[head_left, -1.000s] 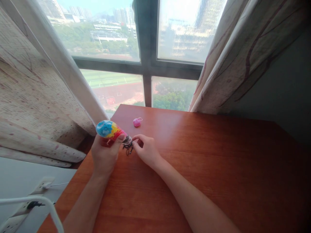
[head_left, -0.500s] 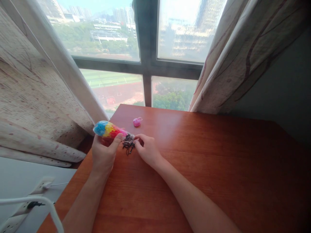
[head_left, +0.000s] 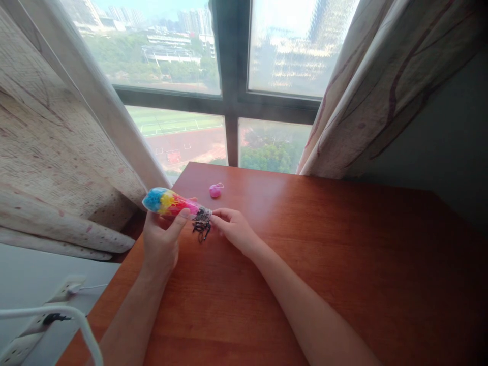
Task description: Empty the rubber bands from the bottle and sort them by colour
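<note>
My left hand [head_left: 162, 239] is closed round a clear bottle [head_left: 171, 203] packed with blue, yellow and red-pink little bands, held on its side above the wooden table [head_left: 343, 264] with its mouth pointing right. Small black bands [head_left: 201, 226] hang in a clump out of the mouth. My right hand [head_left: 234, 229] pinches at that clump with fingertips pressed together at the bottle's mouth. A pink cap [head_left: 215, 190] with a loop lies on the table just beyond the hands.
A window [head_left: 232, 76] stands behind the table, with patterned curtains [head_left: 57, 152] on both sides. At the lower left are a white power strip [head_left: 41, 320] with a plug and a white curved rail [head_left: 82, 330]. A dark wall [head_left: 450, 142] is at right.
The bottle has tipped flatter, its blue end swinging left and a little higher. My right hand has shifted slightly up and right, still at the black bands.
</note>
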Demonstrator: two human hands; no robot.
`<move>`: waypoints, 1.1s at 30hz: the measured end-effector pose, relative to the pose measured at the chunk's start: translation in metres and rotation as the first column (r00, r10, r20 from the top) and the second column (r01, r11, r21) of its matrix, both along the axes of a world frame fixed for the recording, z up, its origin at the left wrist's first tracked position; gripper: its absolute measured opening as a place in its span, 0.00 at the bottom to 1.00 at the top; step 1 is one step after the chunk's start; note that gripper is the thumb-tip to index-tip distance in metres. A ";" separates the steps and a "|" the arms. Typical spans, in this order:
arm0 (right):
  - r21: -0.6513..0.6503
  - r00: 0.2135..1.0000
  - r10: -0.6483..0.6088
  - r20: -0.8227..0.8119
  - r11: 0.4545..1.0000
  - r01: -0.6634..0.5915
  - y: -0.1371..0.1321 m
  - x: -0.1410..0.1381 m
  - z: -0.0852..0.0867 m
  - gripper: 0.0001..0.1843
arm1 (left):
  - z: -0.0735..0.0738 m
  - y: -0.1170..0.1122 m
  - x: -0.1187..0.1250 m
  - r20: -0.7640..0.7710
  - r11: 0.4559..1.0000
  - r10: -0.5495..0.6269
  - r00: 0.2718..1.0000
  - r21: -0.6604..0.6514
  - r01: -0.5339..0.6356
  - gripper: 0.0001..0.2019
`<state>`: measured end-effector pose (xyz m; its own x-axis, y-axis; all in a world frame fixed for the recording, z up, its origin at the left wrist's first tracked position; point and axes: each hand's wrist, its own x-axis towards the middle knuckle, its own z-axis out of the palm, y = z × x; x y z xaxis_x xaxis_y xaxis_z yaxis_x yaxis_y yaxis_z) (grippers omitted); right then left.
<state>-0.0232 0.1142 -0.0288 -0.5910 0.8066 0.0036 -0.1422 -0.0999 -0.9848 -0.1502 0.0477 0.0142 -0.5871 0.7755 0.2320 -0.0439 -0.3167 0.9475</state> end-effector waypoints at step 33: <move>0.239 0.977 -0.200 0.076 0.955 0.177 -0.010 0.000 0.005 0.14 | -0.003 0.007 -0.007 0.049 0.990 0.119 0.992 0.064 -0.122 0.21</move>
<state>-0.0230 0.1038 -0.0239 -0.4349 0.8877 0.1513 -0.0378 0.1499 -0.9880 -0.1572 0.0544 0.0114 -0.6864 0.6822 0.2518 -0.0436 -0.3843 0.9222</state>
